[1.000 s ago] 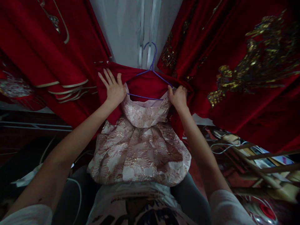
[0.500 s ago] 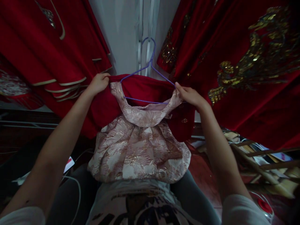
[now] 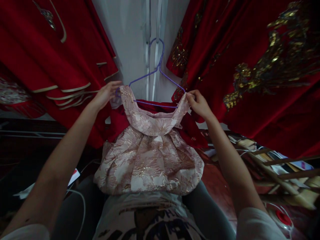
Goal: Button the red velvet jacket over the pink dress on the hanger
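Observation:
A pale pink brocade dress (image 3: 155, 160) with gold thread lies over my lap, its straps on a purple wire hanger (image 3: 160, 68). My left hand (image 3: 107, 95) is at the left strap and the hanger's left end, fingers stretched out. My right hand (image 3: 200, 105) pinches the right strap near the hanger's right end, thumb and fingers together. Red cloth (image 3: 118, 123) sits behind the dress, showing below the hanger's bar and on both sides. The hanger's hook meets a pale metal upright.
Red garments (image 3: 75, 43) hang on the left, and red cloth with gold sequins (image 3: 272, 63) hangs on the right. A wooden rack (image 3: 277, 173) with items stands at lower right. A white cable (image 3: 83, 203) runs by my left leg.
The red cloth's top edge has dropped from the hanger's shoulders to behind the neckline. My left hand has let go of it and its fingers have straightened. The right hand stays at the strap.

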Demonstrator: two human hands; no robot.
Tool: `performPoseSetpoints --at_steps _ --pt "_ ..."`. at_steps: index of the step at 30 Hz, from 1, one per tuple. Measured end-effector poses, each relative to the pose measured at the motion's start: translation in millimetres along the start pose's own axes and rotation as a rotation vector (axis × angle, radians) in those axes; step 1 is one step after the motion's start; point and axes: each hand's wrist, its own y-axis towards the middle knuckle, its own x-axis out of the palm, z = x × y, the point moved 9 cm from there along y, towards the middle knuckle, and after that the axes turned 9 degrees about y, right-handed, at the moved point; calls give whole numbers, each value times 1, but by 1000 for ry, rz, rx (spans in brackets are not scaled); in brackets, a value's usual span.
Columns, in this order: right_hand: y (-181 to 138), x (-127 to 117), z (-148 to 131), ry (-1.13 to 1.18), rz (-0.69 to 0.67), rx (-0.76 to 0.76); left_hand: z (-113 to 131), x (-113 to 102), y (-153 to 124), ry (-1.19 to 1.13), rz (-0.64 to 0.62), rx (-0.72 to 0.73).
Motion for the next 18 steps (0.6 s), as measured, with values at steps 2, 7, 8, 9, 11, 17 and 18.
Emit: performPoseSetpoints --at_steps 2,7,8,9,11,17,18 --pt "-2 1 -1 -10 11 -31 17 -1 2 84 33 82" --pt "-6 -5 -11 -10 44 -111 38 -13 -13 302 173 139" --pt "-6 -6 -13 -15 50 -122 39 -16 -18 326 205 121" --pt "-5 -8 -13 -21 59 -127 40 -19 -22 349 235 100" --pt "-4 -13 -9 -33 95 -112 41 -25 -28 382 286 57" --pt "-10 -40 43 -106 293 82 9 -30 -36 584 270 -144" --pt "-14 -41 54 -125 306 136 2 -29 -40 635 234 -170"
